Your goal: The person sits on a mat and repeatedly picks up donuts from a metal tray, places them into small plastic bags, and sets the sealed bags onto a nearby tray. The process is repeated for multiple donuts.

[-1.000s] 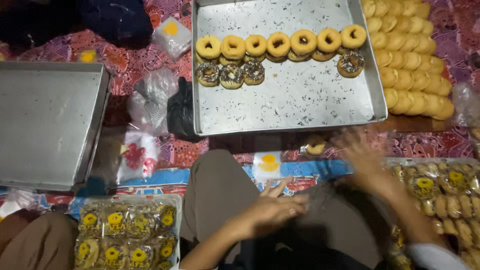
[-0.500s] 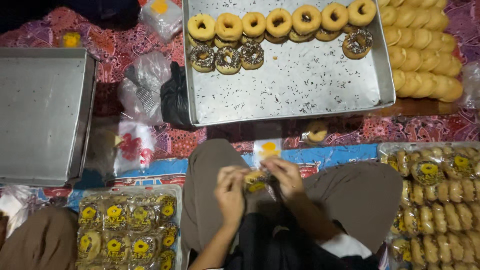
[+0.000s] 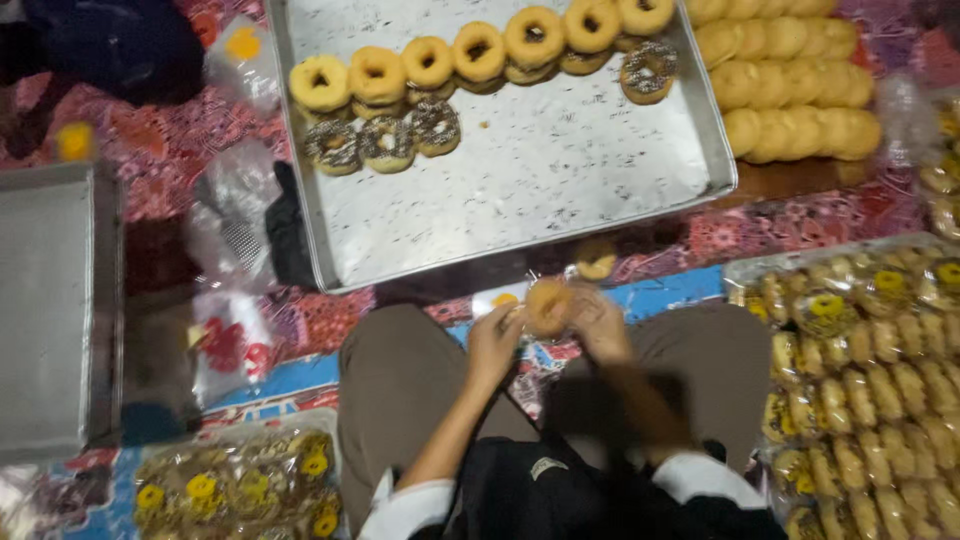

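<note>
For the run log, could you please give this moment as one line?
left hand + right hand: hold donut in clear bag, above lap | tray: donut rows, floor ahead

I sit on a floor covered by a patterned mat [image 3: 160,150] in red and pink, with a blue band [image 3: 690,285] running across it near my knees. A large metal tray [image 3: 530,180] lies ahead of me at the far centre, and another grey metal tray [image 3: 55,300] rests at the left edge. Trays of wrapped goods [image 3: 870,380] crowd the right side, and more sit near left [image 3: 235,485]. Loose clear plastic bags [image 3: 225,215] lie on the mat at left. A dark bundle of cloth [image 3: 100,45] sits far left. The light is dim and warm; no walls or windows show.
</note>
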